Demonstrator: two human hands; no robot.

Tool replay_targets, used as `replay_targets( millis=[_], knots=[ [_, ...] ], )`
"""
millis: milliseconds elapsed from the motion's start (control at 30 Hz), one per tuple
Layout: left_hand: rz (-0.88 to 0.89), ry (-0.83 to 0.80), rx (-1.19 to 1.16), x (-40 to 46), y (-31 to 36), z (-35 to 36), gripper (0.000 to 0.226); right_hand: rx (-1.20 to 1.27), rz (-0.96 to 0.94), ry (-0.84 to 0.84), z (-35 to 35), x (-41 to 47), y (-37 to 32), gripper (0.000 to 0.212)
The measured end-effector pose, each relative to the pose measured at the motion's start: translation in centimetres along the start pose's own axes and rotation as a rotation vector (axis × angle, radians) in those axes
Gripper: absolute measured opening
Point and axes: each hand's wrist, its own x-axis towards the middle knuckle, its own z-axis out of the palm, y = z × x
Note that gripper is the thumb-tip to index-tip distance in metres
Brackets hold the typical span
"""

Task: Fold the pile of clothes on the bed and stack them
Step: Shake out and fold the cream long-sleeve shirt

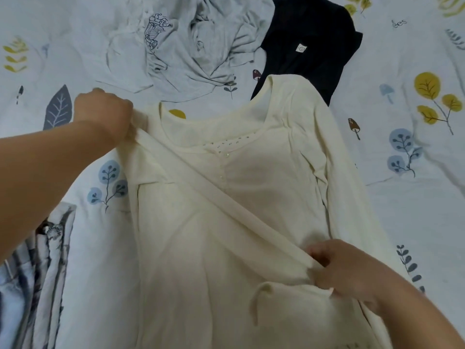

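On the leaf-print bedsheet [402, 197] I see the cream cardigan [251, 197] spread flat at centre. My left hand [104, 114] grips its shoulder with curled fingers; my right hand [352, 270] pinches the sleeve [201, 187] pulled diagonally across. Beyond lie a crumpled grey shirt [191, 46] and a dark garment [309, 46]; a striped garment [37, 273] sits at left.

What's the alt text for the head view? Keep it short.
A person's left hand and right hand grip a sleeve of a cream long-sleeved top spread on a leaf-print bedsheet, pulling it diagonally across the front. A crumpled grey shirt and a dark garment lie beyond; striped fabric lies at lower left.
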Motion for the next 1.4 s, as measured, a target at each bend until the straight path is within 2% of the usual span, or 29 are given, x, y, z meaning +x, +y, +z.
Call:
replay_targets(
  millis=[67, 133, 200, 300, 333, 400, 467, 500, 533, 600, 633, 700, 800, 833, 900, 967, 1000, 1033, 1100, 1167, 1200, 1300, 1333, 1400],
  knots=[
    [0.045, -0.025, -0.163, 0.0, 0.4, 0.3, 0.020, -0.298, 0.054, 0.349, 1.3, 0.7, -0.4, 0.021],
    [0.170, -0.087, -0.429, -0.5, 1.4, 0.6, 0.034, -0.355, 0.080, 0.501, 2.3, 1.2, -0.4, 0.020],
    [0.266, -0.168, -0.534, -1.4, 2.5, 0.5, 0.048, -0.254, 0.031, 0.488, 2.3, 1.2, -0.2, 0.025],
    [0.383, -0.257, -0.460, -2.2, 3.5, 1.0, 0.026, 0.171, -0.078, 0.281, 1.5, 0.6, -0.3, 0.045],
    [0.392, -0.298, -0.435, -2.3, 3.6, 1.2, 0.026, 0.307, -0.093, 0.230, 1.2, 0.3, -0.5, 0.050],
    [0.355, -0.327, -0.429, -2.4, 3.7, 1.2, 0.023, 0.284, -0.095, 0.247, 1.2, 0.3, 0.2, 0.051],
    [0.317, -0.201, -0.368, -2.6, 4.3, 0.8, 0.009, -0.146, -0.107, 0.476, 1.9, 0.6, 0.8, 0.036],
    [0.303, -0.084, -0.317, -3.0, 4.8, 0.4, 0.012, -0.407, -0.094, 0.621, 2.3, 0.6, 0.8, 0.034],
    [0.300, 0.039, -0.293, -3.6, 5.6, 0.1, 0.019, -0.537, -0.128, 0.740, 2.7, 0.6, 0.9, 0.042],
    [0.353, 0.253, -0.397, -5.4, 7.7, -0.7, 0.025, -0.503, -0.321, 0.817, 3.8, 0.8, 0.7, 0.046],
    [0.412, 0.322, -0.501, -6.8, 8.9, -1.1, 0.025, -0.503, -0.355, 0.785, 4.2, 0.8, 0.6, 0.042],
    [0.573, 0.393, -0.665, -10.0, 11.2, -1.5, 0.025, -0.564, -0.310, 0.670, 5.1, 1.0, 0.6, 0.047],
    [0.780, 0.364, -0.708, -14.7, 13.7, -0.6, 0.023, -0.760, -0.225, 0.564, 4.9, 0.4, 0.4, 0.042],
    [0.815, 0.315, -0.689, -15.9, 14.3, 0.0, 0.025, -0.725, -0.271, 0.583, 4.8, 0.2, 0.7, 0.037],
    [0.819, 0.239, -0.627, -17.4, 14.9, 1.2, 0.032, -0.514, -0.422, 0.613, 4.7, 0.0, 2.1, 0.029],
    [0.787, 0.240, -0.584, -18.0, 14.9, 1.9, 0.032, -0.240, -0.524, 0.645, 4.3, -0.6, 3.3, 0.041],
    [0.776, 0.257, -0.581, -18.2, 15.0, 2.2, 0.028, -0.187, -0.567, 0.690, 4.0, -1.1, 4.0, 0.041],
    [0.766, 0.279, -0.577, -18.4, 15.0, 2.3, 0.023, -0.213, -0.614, 0.711, 3.8, -1.5, 4.8, 0.039],
    [0.726, 0.300, -0.570, -18.7, 15.2, 2.0, 0.029, -0.374, -0.652, 0.668, 3.4, -2.4, 6.2, 0.039],
    [0.669, 0.324, -0.592, -19.2, 15.6, 1.3, 0.034, -0.553, -0.630, 0.669, 3.1, -3.0, 7.2, 0.036],
    [0.645, 0.326, -0.614, -19.6, 16.0, 1.0, 0.035, -0.572, -0.596, 0.728, 3.0, -3.2, 7.8, 0.034],
    [0.594, 0.315, -0.692, -21.3, 18.0, 0.2, 0.035, -0.372, -0.416, 0.924, 2.8, -3.2, 8.9, 0.054],
    [0.597, 0.303, -0.710, -22.0, 18.8, 0.0, 0.033, -0.325, -0.339, 0.991, 2.5, -3.3, 9.1, 0.055],
    [0.642, 0.242, -0.752, -23.6, 20.5, -0.4, 0.045, -0.278, -0.114, 1.031, 1.6, -3.3, 9.1, 0.047]
  ],
)
